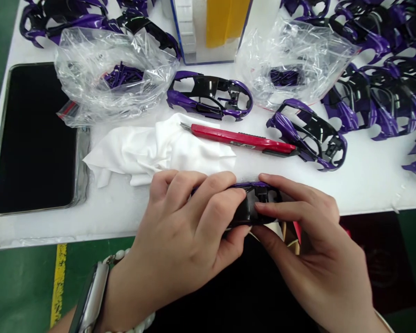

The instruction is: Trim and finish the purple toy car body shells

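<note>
Between my hands, at the table's front edge, is a purple and black toy car body [244, 212]. My left hand [190, 222] wraps over its left part, covering much of it. On its right end, my right hand [308, 231] presses with the fingers on top and the thumb underneath. Just beyond lies a red utility knife [242, 138] with its blade tip out, partly over a crumpled white cloth [152, 150]. Two similar car bodies rest farther back, one behind the knife [210, 97] and another at its right end [310, 132].
Clear plastic bags with thin purple parts lie left [121, 78] and right [287, 69]. A dark-screened tablet [34, 138] is at far left. A clear-walled box [211, 55] stands at the back. Many car bodies [384, 92] crowd the right side of the white table [367, 185].
</note>
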The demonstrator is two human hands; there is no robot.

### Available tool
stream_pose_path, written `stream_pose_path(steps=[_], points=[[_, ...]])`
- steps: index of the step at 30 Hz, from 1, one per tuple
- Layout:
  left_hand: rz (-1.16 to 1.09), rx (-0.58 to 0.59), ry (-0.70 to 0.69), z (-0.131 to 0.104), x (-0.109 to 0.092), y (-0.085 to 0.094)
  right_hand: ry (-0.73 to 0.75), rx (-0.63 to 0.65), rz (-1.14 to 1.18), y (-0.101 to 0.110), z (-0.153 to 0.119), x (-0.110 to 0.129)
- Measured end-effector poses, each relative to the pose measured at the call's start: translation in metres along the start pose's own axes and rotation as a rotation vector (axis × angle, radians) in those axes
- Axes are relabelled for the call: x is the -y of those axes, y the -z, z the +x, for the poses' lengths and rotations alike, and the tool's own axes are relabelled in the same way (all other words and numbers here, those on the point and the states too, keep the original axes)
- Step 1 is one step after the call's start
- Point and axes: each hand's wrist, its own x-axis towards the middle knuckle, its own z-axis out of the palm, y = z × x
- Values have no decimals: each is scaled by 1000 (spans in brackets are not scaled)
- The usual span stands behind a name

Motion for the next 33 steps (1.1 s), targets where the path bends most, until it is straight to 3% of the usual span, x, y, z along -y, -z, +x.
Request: stream_pose_path(steps=[18,25,33], points=[[-28,8,-11,-2,3,-3,-23,-11,41,-2,-1,-2],[-83,11,-22,1,7,-3,65,-56,18,-4,-1,-7],[-509,-51,13,0,7,5,159,-52,409,0,6,4]])
